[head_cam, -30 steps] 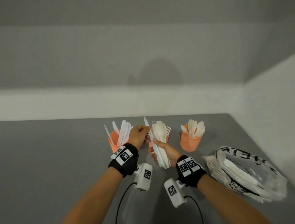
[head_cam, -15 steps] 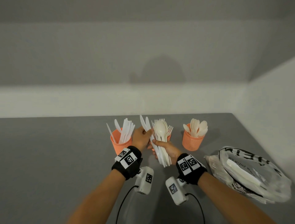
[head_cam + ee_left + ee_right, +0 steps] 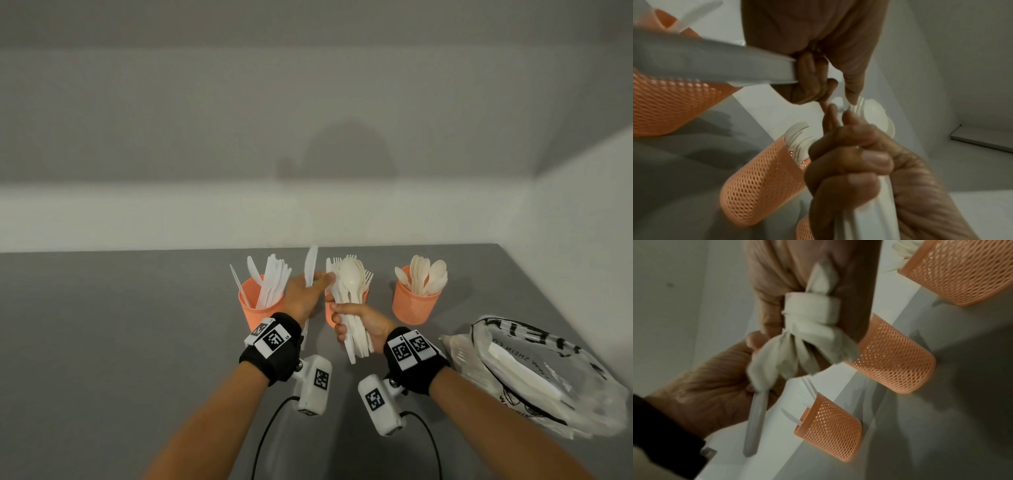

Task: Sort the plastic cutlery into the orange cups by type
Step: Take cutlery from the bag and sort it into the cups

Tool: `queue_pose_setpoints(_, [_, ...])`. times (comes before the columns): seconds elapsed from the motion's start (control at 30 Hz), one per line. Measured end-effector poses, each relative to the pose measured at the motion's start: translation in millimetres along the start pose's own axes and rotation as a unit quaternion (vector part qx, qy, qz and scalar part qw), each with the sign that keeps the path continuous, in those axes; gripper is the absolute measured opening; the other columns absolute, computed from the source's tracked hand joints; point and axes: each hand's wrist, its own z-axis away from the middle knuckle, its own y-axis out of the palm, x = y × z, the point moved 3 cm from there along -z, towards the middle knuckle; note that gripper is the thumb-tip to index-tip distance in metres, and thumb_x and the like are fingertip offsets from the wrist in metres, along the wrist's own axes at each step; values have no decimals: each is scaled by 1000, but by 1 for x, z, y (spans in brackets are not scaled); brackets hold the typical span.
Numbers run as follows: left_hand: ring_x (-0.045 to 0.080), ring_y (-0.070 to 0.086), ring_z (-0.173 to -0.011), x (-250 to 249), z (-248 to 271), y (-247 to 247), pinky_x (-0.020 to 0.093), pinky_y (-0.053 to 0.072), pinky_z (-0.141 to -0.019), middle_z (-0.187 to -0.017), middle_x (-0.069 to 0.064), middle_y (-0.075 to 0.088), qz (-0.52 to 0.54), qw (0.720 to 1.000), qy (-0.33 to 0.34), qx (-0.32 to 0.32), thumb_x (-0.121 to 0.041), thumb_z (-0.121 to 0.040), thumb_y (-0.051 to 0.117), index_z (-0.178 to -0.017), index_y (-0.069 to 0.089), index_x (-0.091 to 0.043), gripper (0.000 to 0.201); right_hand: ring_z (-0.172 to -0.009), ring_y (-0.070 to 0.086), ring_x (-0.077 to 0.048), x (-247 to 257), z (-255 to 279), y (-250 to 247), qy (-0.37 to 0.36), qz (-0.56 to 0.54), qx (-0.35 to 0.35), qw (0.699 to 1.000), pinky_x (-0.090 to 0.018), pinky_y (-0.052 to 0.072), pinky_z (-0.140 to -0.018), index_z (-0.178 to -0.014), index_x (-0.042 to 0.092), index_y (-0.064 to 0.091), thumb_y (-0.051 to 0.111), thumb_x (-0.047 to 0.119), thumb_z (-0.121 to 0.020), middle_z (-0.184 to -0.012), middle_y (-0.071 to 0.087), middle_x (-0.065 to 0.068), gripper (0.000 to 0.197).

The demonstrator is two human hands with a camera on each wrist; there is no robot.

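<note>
Three orange mesh cups stand in a row on the grey table: the left cup holds knives, the middle cup holds forks and is partly hidden, and the right cup holds spoons. My right hand grips a bundle of white cutlery upright in front of the middle cup. My left hand pinches a single white knife, blade up, between the left cup and the bundle. The right wrist view shows the bundle and the knife's handle.
A crumpled clear plastic bag with black lettering lies at the right, close to the side wall. The back wall runs just behind the cups. Bare grey tabletop stretches to the left and toward me.
My left hand has drawn one knife out of the bundle and carried it a little left, so it now stands apart. The right hand still holds the bundle in the same place.
</note>
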Motion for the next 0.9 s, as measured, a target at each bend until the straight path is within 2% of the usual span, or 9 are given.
queue_pose_setpoints(0.1, [1,47,-38,4,0,0,13,35,-38,-60,-2,58,26,1000,5,1,-22,-88,62,-105,59,-7,23,-38,46,-6,1,1,3,19,11,13,1000,-16,41,-40,-90,21,58,48,16,-93,-54,54,3,11])
queue_pose_setpoints(0.17, [5,56,-54,4,0,-4,16,43,-50,-77,5,64,32,999,9,-19,-19,-86,64,-106,57,-9,24,-39,46,-6,1,0,2,19,17,12,1000,-16,41,-40,-94,21,59,49,19,-92,-55,56,2,10])
queue_pose_setpoints(0.3, [12,49,-55,5,-4,-9,20,42,-58,-68,2,55,0,998,21,-51,-21,-93,52,-95,53,-10,11,-40,47,-6,-1,-2,5,22,29,2,999,-17,42,-41,-93,18,58,51,22,-92,-56,57,2,8])
queue_pose_setpoints(0.37, [15,49,-61,10,-8,-11,29,42,-68,-78,8,60,5,997,7,-80,-24,-96,43,-99,51,-8,17,-42,51,-7,-1,-5,7,15,37,-8,999,-17,45,-43,-85,15,55,52,24,-92,-55,59,2,12])
queue_pose_setpoints(0.53, [15,45,-55,12,-7,-22,26,37,-60,-64,2,52,30,994,20,-101,-24,-98,40,-74,50,-13,28,-53,63,-14,-4,-10,10,23,73,-10,997,-25,53,-52,-88,12,59,53,29,-91,-64,67,-5,18])
queue_pose_setpoints(0.6, [13,44,-56,8,-7,-32,26,37,-61,-63,0,48,25,992,27,-119,-26,-99,38,-72,51,-16,32,-55,67,-16,-5,-10,10,32,95,-27,995,-28,56,-56,-92,13,59,54,30,-92,-63,68,-5,17])
queue_pose_setpoints(0.7, [10,44,-46,-7,-14,-57,23,39,-53,-57,1,42,75,980,54,-179,-31,-99,39,-71,46,-16,32,-47,60,-15,-6,-13,4,35,94,-47,994,-35,55,-62,-98,17,58,55,35,-90,-54,59,-2,20])
queue_pose_setpoints(0.8, [10,43,-39,-29,-25,-85,22,40,-43,-57,1,39,74,953,140,-258,-29,-96,45,-72,39,-21,26,-37,44,-8,-4,-16,0,41,95,-43,994,-28,51,-56,-102,23,57,51,37,-92,-46,41,4,18])
queue_pose_setpoints(0.9, [17,37,-54,-46,-32,-104,30,39,-54,-59,-1,38,49,926,200,-315,-36,-90,55,-65,38,-23,33,-33,34,-5,-1,-16,0,39,82,-34,995,-18,40,-42,-103,24,57,49,36,-93,-42,33,7,18])
